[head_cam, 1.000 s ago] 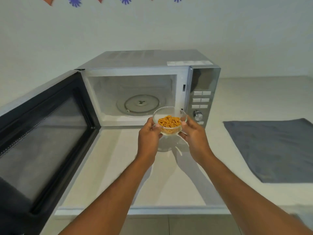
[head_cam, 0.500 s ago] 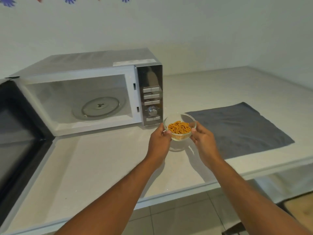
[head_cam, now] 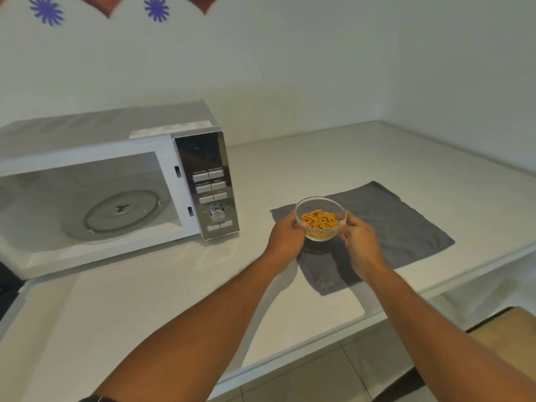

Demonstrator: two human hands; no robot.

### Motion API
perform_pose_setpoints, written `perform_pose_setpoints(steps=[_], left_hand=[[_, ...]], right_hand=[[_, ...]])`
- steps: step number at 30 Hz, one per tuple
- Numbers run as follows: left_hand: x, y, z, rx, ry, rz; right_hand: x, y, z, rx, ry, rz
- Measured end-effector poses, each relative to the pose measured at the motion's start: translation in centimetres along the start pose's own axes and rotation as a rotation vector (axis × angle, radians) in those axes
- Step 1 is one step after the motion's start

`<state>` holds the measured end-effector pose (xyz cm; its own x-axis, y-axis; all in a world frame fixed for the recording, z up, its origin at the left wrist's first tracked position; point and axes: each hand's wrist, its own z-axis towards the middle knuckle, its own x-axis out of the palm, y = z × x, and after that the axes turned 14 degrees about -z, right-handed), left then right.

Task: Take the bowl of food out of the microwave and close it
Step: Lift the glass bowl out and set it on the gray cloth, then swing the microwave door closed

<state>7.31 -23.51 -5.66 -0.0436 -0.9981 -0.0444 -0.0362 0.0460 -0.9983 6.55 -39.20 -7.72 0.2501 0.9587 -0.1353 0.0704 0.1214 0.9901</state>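
A small clear glass bowl (head_cam: 320, 205) of orange food is held between both hands just above the left part of a grey cloth (head_cam: 403, 224). My left hand (head_cam: 285, 236) grips its left side and my right hand (head_cam: 359, 242) grips its right side. The silver microwave (head_cam: 116, 181) stands at the left with its cavity open; the glass turntable (head_cam: 124, 211) inside is bare. Only a dark sliver of its door (head_cam: 7, 288) shows at the left edge.
A white counter (head_cam: 145, 300) runs from the microwave to the right wall, with its front edge below my arms. The microwave's control panel (head_cam: 210, 192) faces me. Tiled floor and a tan surface (head_cam: 510, 335) lie beneath the counter's right end.
Both hands have carried the bowl rightward, away from the microwave opening and over the grey cloth. The view has swung right, so the open door is almost out of frame.
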Motion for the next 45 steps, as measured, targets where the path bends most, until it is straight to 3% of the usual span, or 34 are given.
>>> perform_pose_setpoints(steps=[24, 27, 31, 36, 40, 45], left_hand=[[2.9, 1.4, 2.0, -0.015, 0.049, 0.133], [2.2, 1.5, 1.3, -0.024, 0.029, 0.149], [-0.2, 1.7, -0.4, 0.002, -0.060, 0.169], [-4.5, 2.1, -4.2, 0.069, -0.223, 0.093], [-9.2, 2.7, -7.7, 0.103, -0.340, 0.067], [-15.4, 3.5, -12.1, 0.142, -0.498, 0.037]], right_hand=[[-2.0, -1.6, 2.9, 0.077, -0.012, -0.114], [-1.9, -1.1, 1.9, 0.017, -0.152, -0.233], [-0.1, 0.3, -1.6, -0.189, -0.379, -0.201], [4.5, 1.0, -5.4, -0.337, -0.206, -0.239], [9.6, 1.0, -8.4, -0.358, -0.002, -0.265], [15.4, 2.1, -12.5, -0.436, 0.130, -0.334]])
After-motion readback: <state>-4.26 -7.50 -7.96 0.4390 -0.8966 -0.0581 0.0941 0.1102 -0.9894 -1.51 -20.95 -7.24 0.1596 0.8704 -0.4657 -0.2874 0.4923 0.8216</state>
